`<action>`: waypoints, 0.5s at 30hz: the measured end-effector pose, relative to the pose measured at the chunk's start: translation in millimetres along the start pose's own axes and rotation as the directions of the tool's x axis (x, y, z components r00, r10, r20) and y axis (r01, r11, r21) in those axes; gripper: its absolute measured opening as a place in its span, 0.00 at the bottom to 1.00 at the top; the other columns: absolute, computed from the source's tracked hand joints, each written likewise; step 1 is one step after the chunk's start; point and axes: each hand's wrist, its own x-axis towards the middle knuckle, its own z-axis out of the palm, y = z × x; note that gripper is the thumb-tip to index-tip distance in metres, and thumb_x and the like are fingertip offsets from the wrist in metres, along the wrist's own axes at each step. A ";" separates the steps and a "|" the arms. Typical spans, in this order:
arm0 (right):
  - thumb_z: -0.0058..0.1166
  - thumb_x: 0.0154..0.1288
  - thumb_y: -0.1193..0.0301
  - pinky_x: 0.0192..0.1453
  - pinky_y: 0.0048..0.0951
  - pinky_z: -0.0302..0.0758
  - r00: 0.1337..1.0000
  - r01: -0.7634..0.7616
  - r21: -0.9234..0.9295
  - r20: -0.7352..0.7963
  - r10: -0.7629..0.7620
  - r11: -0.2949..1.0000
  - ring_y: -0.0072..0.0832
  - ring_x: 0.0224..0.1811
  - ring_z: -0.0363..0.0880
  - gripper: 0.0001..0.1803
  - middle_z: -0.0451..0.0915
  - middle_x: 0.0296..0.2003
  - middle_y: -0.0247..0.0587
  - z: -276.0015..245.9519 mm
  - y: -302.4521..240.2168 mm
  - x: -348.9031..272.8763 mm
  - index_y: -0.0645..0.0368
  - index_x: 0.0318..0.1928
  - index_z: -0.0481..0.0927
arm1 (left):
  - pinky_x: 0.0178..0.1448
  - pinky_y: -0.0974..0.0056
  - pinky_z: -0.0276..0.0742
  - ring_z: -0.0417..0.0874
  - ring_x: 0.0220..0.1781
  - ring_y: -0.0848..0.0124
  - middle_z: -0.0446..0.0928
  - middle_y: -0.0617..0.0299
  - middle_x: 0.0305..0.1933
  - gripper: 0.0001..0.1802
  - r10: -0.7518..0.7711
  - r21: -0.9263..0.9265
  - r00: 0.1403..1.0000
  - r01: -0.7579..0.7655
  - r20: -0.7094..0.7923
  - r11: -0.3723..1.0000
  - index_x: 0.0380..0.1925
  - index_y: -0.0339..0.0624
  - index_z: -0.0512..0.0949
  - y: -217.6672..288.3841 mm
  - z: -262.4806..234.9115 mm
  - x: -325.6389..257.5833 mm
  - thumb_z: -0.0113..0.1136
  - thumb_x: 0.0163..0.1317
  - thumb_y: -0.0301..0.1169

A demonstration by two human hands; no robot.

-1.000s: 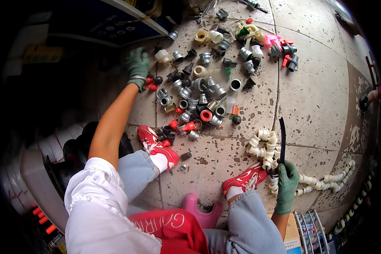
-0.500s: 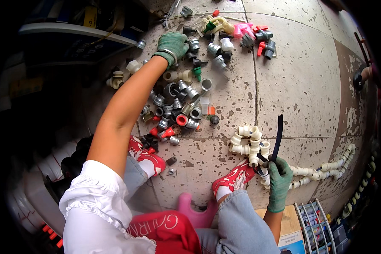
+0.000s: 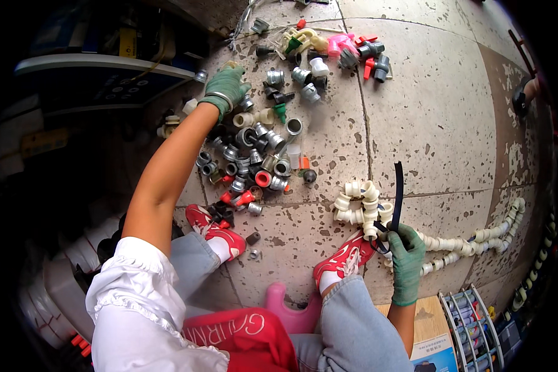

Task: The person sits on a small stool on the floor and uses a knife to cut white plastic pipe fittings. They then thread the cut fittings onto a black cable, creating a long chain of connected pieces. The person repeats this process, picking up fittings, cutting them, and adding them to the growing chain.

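Observation:
My left hand (image 3: 226,87), in a green glove, reaches to the upper left of a pile of pipe fittings (image 3: 245,155). Its fingers are curled downward, and a cream-coloured edge shows just past them. What they close on is mostly hidden. At the lower right, my right hand (image 3: 407,263), also gloved in green, pinches a black strap (image 3: 398,195) whose free end stands up above the fingers. Beside this hand lies a string of cream plastic fittings (image 3: 369,204), threaded together, with a long run (image 3: 471,245) stretching off to the right.
Grey valves with red handles (image 3: 377,68) and pink pieces (image 3: 341,44) lie at the top. My red shoes (image 3: 347,257) stand between pile and string. A pink stool (image 3: 291,310), a rack of tubes (image 3: 471,322) and a dark blue box (image 3: 105,80) are nearby.
My left hand has drawn back to the left, from the metal fittings toward the pile's edge. My right hand keeps its pinch on the strap, nearly still. The whole view has shifted slightly.

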 end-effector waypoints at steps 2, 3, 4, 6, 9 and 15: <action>0.50 0.63 0.79 0.38 0.18 0.73 1.000 0.007 0.000 0.009 -0.007 1.000 0.19 0.33 0.77 0.10 0.82 0.32 0.38 3.1 -1.1 -0.5 0.67 0.44 0.79 | 0.55 0.55 0.73 0.77 0.51 0.54 0.73 0.49 0.53 0.20 0.008 0.079 1.000 -0.008 -0.004 0.997 0.48 0.50 0.76 0.4 5.7 -6.7 0.60 0.52 0.35; 0.50 0.63 0.79 0.38 0.18 0.72 1.000 0.007 0.014 0.015 -0.007 1.000 0.19 0.33 0.77 0.10 0.82 0.32 0.38 5.7 -3.1 -0.9 0.67 0.44 0.79 | 0.55 0.54 0.73 0.77 0.51 0.52 0.71 0.48 0.54 0.19 0.020 0.048 1.000 -0.019 -0.020 0.999 0.46 0.49 0.76 -1.7 7.4 -6.4 0.61 0.52 0.34; 0.50 0.63 0.79 0.37 0.17 0.72 1.000 0.006 0.028 0.019 -0.006 1.000 0.18 0.33 0.77 0.10 0.82 0.31 0.38 7.5 -4.1 -1.5 0.67 0.44 0.79 | 0.55 0.54 0.73 0.77 0.51 0.52 0.70 0.48 0.54 0.19 0.040 0.025 0.999 -0.039 -0.021 0.999 0.46 0.49 0.76 -7.6 11.6 -0.6 0.61 0.52 0.33; 0.49 0.63 0.80 0.38 0.18 0.72 1.000 0.004 0.027 0.031 -0.005 1.000 0.18 0.32 0.77 0.10 0.82 0.32 0.37 8.7 -2.9 -1.6 0.67 0.44 0.79 | 0.55 0.55 0.73 0.77 0.51 0.52 0.70 0.48 0.55 0.19 0.070 -0.020 0.997 -0.070 -0.025 0.997 0.46 0.50 0.77 -31.4 25.0 7.9 0.61 0.51 0.33; 0.50 0.63 0.80 0.38 0.18 0.72 0.999 0.003 0.028 0.045 -0.004 1.000 0.18 0.32 0.77 0.11 0.82 0.32 0.37 12.7 -1.7 -1.6 0.67 0.44 0.79 | 0.54 0.57 0.74 0.78 0.48 0.51 0.75 0.47 0.49 0.20 0.085 -0.331 0.995 -0.098 -0.055 0.939 0.47 0.46 0.77 -68.3 48.7 1.9 0.60 0.51 0.30; 0.51 0.62 0.80 0.38 0.18 0.73 0.999 0.008 0.011 0.052 -0.009 1.000 0.19 0.33 0.77 0.10 0.82 0.33 0.37 14.8 4.2 -1.3 0.66 0.44 0.79 | 0.48 0.68 0.73 0.79 0.41 0.70 0.80 0.60 0.40 0.22 -0.137 -0.762 0.987 0.152 0.085 0.629 0.48 0.39 0.75 -62.0 51.8 -17.6 0.62 0.49 0.25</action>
